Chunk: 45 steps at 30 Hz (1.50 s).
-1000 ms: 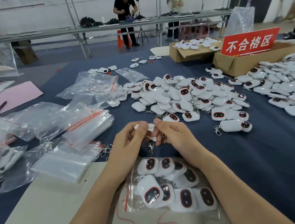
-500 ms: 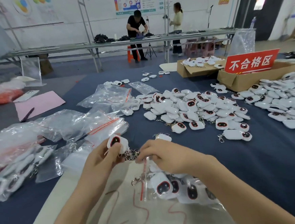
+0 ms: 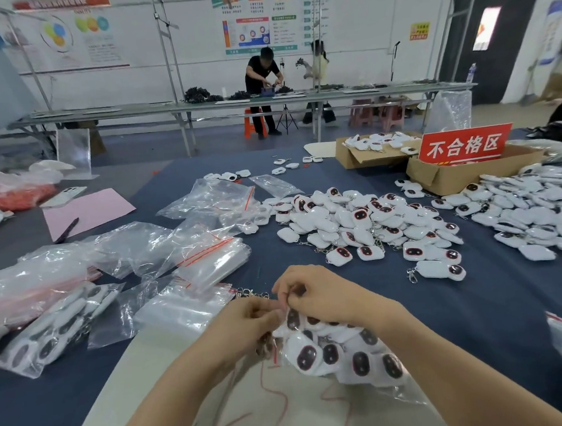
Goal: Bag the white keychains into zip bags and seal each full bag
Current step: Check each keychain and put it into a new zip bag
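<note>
Pinching the full zip bag [image 3: 344, 352] top, left hand [image 3: 244, 323] and right hand [image 3: 319, 293] meet.

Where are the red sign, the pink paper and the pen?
Red sign [image 3: 465, 146]: head view, middle of its red face.
Pink paper [image 3: 94, 207]: head view, bare middle of the sheet.
Pen [image 3: 67, 230]: head view, middle of its dark barrel.

White postered wall [image 3: 175, 36], long metal workbench [image 3: 230, 103], dark doorway [image 3: 494, 41], grey floor [image 3: 153, 144].

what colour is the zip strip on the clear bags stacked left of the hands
Red, on the stacked clear plastic zip bags; the head view, the only one, shows it.
</note>
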Each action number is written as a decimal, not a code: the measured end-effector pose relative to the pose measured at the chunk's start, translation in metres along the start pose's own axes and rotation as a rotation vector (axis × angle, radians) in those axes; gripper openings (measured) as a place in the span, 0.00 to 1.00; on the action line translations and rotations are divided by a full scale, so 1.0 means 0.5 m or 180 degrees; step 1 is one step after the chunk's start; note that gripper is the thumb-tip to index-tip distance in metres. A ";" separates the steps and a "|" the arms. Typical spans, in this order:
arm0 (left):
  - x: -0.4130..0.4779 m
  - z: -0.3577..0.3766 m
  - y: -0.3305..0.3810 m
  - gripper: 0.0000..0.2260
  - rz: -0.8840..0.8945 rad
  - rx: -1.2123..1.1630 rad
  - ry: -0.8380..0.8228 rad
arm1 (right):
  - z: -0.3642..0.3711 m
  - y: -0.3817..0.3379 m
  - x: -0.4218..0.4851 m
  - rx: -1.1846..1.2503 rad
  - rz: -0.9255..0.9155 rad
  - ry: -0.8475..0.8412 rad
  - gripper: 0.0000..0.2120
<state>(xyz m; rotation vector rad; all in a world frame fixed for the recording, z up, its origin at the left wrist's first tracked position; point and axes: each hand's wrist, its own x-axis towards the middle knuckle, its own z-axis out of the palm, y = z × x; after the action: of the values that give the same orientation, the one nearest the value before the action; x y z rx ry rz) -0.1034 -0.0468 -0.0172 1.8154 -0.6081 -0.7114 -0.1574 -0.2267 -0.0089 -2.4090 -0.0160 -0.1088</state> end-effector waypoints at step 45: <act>-0.077 -0.022 0.170 0.09 0.2194 0.1797 0.2068 | -0.124 -0.089 -0.101 0.2399 -0.0229 0.2124 0.08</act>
<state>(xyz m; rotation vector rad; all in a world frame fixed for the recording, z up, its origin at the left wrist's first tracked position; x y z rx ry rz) -0.1285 -0.0405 0.0731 1.9934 -0.9610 0.5524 -0.2141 -0.2339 0.0624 -1.5317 0.1395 -0.7843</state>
